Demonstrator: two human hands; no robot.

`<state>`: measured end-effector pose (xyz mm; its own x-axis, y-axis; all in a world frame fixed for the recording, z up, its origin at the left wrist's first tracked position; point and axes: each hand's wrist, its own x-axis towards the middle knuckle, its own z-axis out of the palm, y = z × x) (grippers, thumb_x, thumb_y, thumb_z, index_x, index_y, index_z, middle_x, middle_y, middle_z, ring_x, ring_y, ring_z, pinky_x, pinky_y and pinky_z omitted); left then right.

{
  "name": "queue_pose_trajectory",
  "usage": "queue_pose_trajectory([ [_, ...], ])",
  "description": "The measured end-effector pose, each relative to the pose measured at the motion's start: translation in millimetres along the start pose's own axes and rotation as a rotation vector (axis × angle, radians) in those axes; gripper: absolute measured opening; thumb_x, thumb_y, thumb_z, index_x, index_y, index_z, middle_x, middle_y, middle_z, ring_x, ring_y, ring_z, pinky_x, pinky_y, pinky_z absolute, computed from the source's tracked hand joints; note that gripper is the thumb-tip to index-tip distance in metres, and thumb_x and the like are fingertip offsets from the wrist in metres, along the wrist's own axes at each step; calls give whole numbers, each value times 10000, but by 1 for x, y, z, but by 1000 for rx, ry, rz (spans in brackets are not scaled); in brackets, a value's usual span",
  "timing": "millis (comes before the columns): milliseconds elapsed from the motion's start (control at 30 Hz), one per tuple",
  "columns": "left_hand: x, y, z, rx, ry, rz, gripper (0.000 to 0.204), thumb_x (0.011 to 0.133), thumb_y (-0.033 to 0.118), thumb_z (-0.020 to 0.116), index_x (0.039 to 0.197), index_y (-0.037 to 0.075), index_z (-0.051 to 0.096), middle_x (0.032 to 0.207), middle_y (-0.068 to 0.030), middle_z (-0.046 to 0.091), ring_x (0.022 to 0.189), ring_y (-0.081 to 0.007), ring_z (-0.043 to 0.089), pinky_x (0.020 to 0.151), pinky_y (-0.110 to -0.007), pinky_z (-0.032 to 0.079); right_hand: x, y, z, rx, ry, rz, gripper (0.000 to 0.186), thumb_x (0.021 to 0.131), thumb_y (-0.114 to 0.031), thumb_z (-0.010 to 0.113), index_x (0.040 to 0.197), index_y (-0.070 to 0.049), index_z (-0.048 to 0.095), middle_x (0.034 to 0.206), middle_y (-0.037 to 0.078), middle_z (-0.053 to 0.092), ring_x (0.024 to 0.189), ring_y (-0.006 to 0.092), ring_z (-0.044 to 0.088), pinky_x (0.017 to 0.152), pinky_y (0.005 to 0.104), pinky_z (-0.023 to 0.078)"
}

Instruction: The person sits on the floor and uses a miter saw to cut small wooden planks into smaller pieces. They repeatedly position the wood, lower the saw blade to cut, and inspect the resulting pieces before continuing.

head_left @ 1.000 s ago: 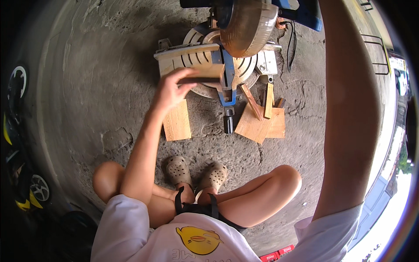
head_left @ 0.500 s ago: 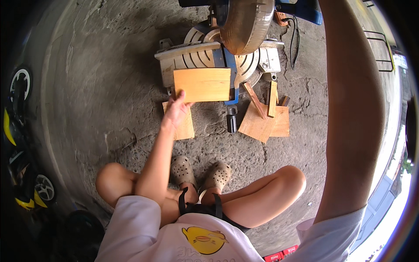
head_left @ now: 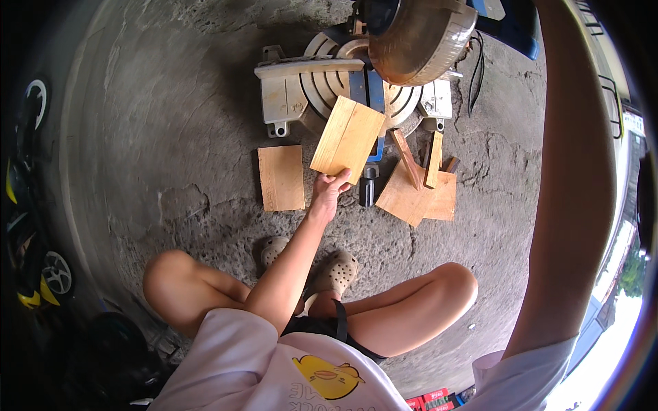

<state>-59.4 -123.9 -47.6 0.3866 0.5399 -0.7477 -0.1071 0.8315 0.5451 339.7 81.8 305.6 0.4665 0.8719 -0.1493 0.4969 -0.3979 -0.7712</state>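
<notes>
My left hand [head_left: 327,196] pinches the near edge of a light wooden board [head_left: 348,137], thumb on top. The board is tilted at an angle, raised over the front of a miter saw [head_left: 282,99] and partly covering its blue centre strip. Above the saw's base stands its blade guard [head_left: 418,48], cloudy and brownish, with a blue handle [head_left: 510,31] at its right. My right arm reaches up past that handle and leaves the picture at the top, so the right hand is out of sight.
A second board [head_left: 281,178] lies on the concrete floor at the left. Right of the saw's black front knob [head_left: 369,186] are overlapping boards [head_left: 406,195] with narrow offcuts [head_left: 433,159] on them. A black cord [head_left: 478,75] hangs beside the saw. My clogs [head_left: 336,272] are close by.
My left hand has moved right with the board and turned it from lying crosswise to slanting lengthwise. The board on the floor at the left is now fully uncovered.
</notes>
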Motion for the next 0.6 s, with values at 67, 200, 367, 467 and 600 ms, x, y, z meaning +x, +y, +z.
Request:
queue_pose_trajectory([
  [67,-10,9,14,136,-11,10,353,872,268,714,1035,-31,621,910,-83,663,802,-129,648,625,-245,533,-4,9,-4,72,-20,-16,274,887,-203,620,989,49,650,808,195,658,544,292,624,463,398,548],
  [200,-14,14,35,171,-56,58,390,921,322,647,1027,-53,630,829,-129,672,649,-151,675,548,-235,572,-16,11,5,95,-25,-263,289,889,-193,619,1045,50,618,853,187,665,554,281,628,451,371,550],
  [367,-8,26,78,256,-54,-38,379,961,285,575,984,-88,641,763,-180,679,624,-200,695,520,-258,594,-25,-8,13,-10,79,-84,262,892,-184,610,1029,39,622,845,178,662,551,261,626,443,357,543],
  [467,4,21,104,144,-59,-96,406,967,317,545,1068,-68,623,893,-196,697,735,-201,708,575,-258,608,-35,-22,24,-55,138,-45,245,894,-179,604,1020,31,623,837,173,659,548,248,624,439,349,538],
  [600,30,13,131,-157,-41,-237,417,980,325,532,1168,-47,551,983,-187,690,832,-228,705,633,-320,605,-42,-30,31,-75,171,-53,218,899,-170,593,1011,14,626,825,167,656,542,228,620,433,336,531],
])
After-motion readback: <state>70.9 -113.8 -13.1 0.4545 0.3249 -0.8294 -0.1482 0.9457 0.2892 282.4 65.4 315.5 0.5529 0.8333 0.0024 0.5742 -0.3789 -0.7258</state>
